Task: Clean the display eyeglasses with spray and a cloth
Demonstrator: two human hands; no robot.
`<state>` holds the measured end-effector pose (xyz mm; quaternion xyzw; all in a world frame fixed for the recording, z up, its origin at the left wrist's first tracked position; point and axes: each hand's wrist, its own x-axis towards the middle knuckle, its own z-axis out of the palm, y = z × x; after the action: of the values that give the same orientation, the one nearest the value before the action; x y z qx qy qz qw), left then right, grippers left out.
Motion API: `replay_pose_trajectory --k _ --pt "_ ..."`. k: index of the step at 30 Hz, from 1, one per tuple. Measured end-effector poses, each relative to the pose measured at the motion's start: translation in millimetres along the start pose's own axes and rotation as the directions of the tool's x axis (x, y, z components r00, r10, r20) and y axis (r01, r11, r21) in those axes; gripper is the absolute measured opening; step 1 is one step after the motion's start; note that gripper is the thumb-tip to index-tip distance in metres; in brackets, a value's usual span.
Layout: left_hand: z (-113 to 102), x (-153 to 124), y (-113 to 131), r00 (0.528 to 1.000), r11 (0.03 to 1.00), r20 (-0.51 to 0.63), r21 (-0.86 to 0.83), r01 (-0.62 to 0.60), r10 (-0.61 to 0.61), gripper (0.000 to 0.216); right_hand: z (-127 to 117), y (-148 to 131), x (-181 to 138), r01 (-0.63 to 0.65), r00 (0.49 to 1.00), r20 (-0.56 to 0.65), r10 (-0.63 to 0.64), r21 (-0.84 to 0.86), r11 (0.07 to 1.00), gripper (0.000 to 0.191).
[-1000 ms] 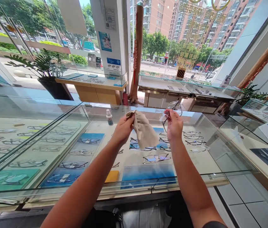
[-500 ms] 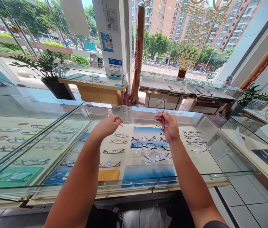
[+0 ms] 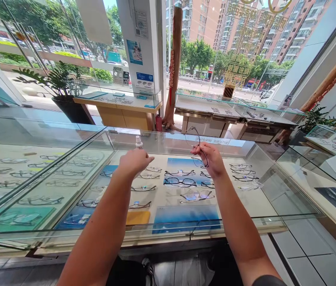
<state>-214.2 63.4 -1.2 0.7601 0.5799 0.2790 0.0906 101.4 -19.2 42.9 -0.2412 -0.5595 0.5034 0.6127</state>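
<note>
1. Left of centre, the left hand [image 3: 135, 163] is above the glass tabletop [image 3: 245, 219]; I cannot tell whether its fingers hold anything.
2. Just beyond it, a partly hidden white bottle [image 3: 139, 143].
3. Lower centre, a blue card [image 3: 187, 220].
4. Right of centre, the right hand's [image 3: 212, 158] fingers pinch raised glasses [image 3: 198, 135], lenses one above the other.

Window [image 3: 191, 24]: tall glass panes across the top, gold lettering at upper right
Outside: sunlit street, green trees, pinkish apartment blocks
Pillar [image 3: 150, 55]: white, with posters, upper centre-left
Tree trunks: one upright [image 3: 176, 35] at upper centre, one leaning [image 3: 331, 79] at upper right
Plant [image 3: 60, 79]: dark pot, left
Cabinet [image 3: 126, 115]: pale wood, glass-topped, beside the pillar
Desk [image 3: 251, 206]: glass-cased, spanning the middle
Floor [image 3: 292, 238]: grey tiles, lower right
Light: bright daylight, reflected in the glass
</note>
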Motion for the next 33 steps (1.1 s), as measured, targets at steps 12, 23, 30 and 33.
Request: replay_pose_trajectory --k 12,23,30,33 --pt "-3 -32 106 0.623 0.712 -0.507 -0.027 -0.702 0.595 0.068 -12 -2 0 -0.122 0.937 0.293 0.19 -0.238 0.964 0.029" --pt "-1 -33 101 0.565 0.752 -0.626 0.053 -0.657 0.537 0.063 -15 -17 -4 0.033 0.976 0.214 0.042 -0.338 0.94 0.027" --pt "0 -30 100 0.542 0.869 -0.787 -0.016 -0.495 0.295 0.062 0 -2 -10 0.367 0.843 -0.082 -0.532 -0.634 0.68 0.051" --pt "0 -30 101 0.566 0.905 -0.803 -0.081 -0.418 0.189 0.063 13 8 -13 0.338 0.816 -0.053 -0.575 -0.763 0.551 0.056"
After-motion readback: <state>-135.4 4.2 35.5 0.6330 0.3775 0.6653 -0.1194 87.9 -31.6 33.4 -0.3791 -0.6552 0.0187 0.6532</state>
